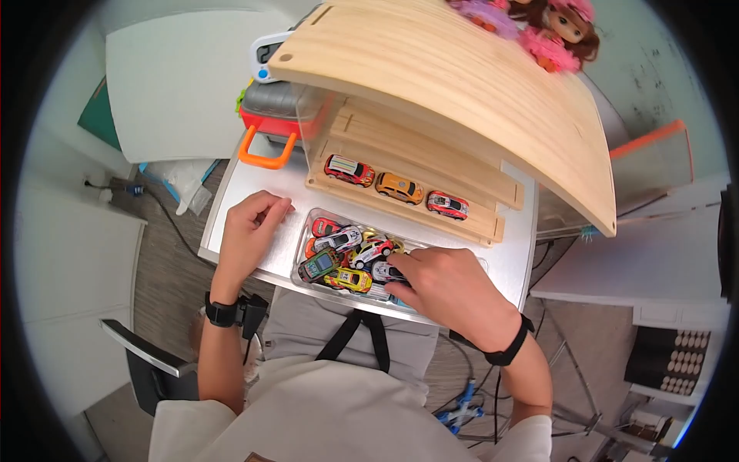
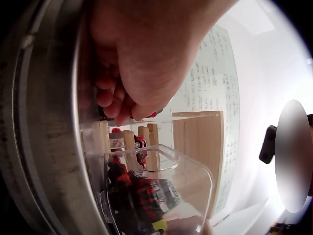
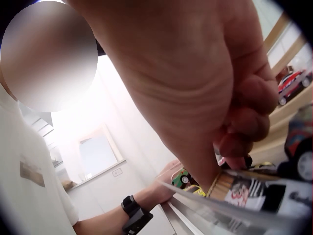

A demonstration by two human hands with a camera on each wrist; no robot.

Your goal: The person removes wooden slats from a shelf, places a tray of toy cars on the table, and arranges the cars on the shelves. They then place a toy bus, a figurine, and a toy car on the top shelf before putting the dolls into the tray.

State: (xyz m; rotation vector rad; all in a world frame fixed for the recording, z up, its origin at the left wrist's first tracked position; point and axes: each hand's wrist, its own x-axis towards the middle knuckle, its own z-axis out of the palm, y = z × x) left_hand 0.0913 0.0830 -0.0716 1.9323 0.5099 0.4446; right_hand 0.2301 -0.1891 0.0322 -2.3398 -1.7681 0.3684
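Observation:
A clear plastic bin full of small toy cars sits at the table's front edge. My right hand reaches into its right end, thumb and forefinger pinching a white-and-black toy car. The right wrist view shows its curled fingers low over the cars. Nearby lie a yellow car, a white-and-red car and a dark green car. To the left of the bin, my left hand rests by the table, loosely curled and holding nothing.
Behind the bin stands a wooden display rack with a red car, an orange car and another red car on its front step. Its broad wooden top overhangs, with dolls on it. A case with an orange handle stands left.

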